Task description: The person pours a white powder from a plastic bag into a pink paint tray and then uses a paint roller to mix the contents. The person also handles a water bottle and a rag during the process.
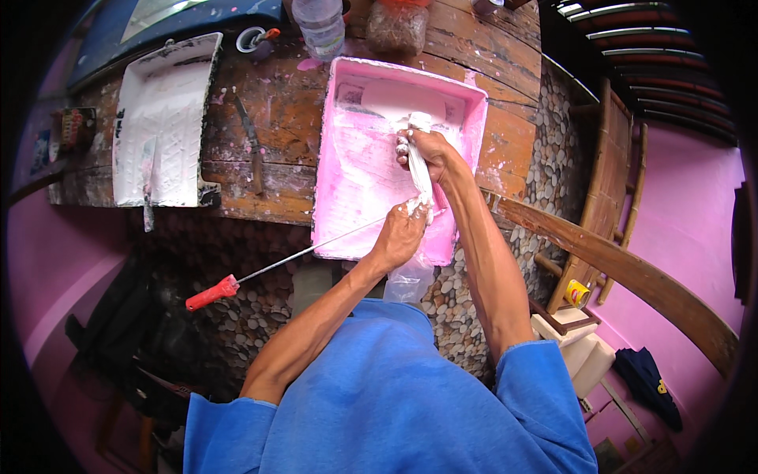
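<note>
My right hand (430,150) is closed tight round the top of a paint roller (420,162) wrapped in a clear plastic bag (410,276), over the pink paint tray (474,118) on the wooden tabletop (284,110). Left hand (401,233) grips the lower end w/ the bag; the red-handled rod (260,272) sticks out to my left. White tray (162,118) sits further left, well apart.

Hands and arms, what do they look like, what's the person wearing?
Both forearms are bare, coming out of loose bright blue sleeves pushed up near the elbows. The left hand and right hand wear no gloves and are smeared with pale paint on the fingers.
</note>
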Tool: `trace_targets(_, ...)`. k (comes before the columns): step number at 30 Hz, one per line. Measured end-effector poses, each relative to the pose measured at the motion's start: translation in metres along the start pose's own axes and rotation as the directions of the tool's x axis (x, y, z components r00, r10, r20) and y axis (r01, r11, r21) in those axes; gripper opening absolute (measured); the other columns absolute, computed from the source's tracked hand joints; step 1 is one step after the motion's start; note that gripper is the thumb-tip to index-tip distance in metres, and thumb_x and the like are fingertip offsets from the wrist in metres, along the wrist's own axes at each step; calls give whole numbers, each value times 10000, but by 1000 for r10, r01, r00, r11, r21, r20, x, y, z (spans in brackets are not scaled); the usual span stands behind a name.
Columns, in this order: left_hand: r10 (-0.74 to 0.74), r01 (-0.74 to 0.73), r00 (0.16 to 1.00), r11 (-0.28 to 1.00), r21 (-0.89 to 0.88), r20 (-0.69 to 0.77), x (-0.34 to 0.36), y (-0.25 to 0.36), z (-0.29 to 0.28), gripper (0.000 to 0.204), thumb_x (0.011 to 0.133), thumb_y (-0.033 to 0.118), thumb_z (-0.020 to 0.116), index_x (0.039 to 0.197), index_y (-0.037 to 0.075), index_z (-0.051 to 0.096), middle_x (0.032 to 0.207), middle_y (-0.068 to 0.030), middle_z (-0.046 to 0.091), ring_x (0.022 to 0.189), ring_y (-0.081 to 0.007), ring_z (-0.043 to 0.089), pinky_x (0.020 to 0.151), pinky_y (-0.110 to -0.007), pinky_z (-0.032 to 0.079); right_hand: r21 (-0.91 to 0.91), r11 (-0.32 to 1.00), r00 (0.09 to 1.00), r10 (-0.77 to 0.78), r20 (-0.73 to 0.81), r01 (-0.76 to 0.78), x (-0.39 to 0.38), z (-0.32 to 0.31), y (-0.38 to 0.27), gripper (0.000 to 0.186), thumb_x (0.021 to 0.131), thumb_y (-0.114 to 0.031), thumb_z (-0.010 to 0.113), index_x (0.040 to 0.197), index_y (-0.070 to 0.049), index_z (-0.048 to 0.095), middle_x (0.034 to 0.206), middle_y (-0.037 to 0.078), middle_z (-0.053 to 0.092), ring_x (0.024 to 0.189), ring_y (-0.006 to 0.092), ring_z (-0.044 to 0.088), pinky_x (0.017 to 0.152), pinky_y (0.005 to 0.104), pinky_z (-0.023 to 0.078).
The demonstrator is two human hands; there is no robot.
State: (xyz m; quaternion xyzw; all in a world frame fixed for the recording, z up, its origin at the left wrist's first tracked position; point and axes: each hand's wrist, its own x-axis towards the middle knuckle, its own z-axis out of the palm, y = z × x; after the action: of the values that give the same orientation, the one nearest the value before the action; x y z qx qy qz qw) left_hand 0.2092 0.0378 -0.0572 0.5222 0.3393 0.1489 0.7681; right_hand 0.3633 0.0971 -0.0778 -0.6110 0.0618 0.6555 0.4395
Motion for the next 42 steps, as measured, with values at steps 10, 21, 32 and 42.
trace_targets(10, 2, -3, 1000, 993, 120, 6, -10, 4, 11, 397, 992, 317, 390, 765, 9, 498, 575, -38, 430, 538, -124, 380, 515, -317, 350, -311, 949, 995, -77, -62, 54, 11, 0, 0, 117, 928, -107, 442, 861, -51, 519, 638, 17, 489, 493, 109, 450, 419, 262, 424)
trace_targets(21, -298, 271, 952, 925, 267, 65, 5, 10, 7, 404, 972, 333, 382, 1139, -4, 529, 900, -198, 611, 851, -227, 597, 751, -361, 461, -836, 493, 969, -171, 179, 242, -22, 0, -29, 118, 884, -108, 498, 867, -2, 547, 720, 61, 558, 587, 158, 526, 506, 320, 465)
trace_targets(32, -261, 198, 965, 705, -680, 11, 29, -3, 22, 433, 969, 312, 377, 1289, 23, 334, 1213, -163, 469, 1071, -238, 527, 938, -404, 432, -871, 431, 956, -264, 128, 236, -15, -31, -11, 238, 780, -89, 584, 939, 76, 645, 801, 166, 647, 682, 202, 573, 582, 343, 465)
trace_targets(42, -220, 223, 973, 790, -571, 76, 33, -16, 45, 248, 980, 301, 377, 1022, 65, 442, 759, -35, 522, 648, -119, 514, 587, -284, 437, -857, 506, 985, -174, 9, 97, -36, 8, -18, 741, 767, -697, 529, 829, 30, 661, 605, 75, 539, 593, 188, 496, 577, 374, 415)
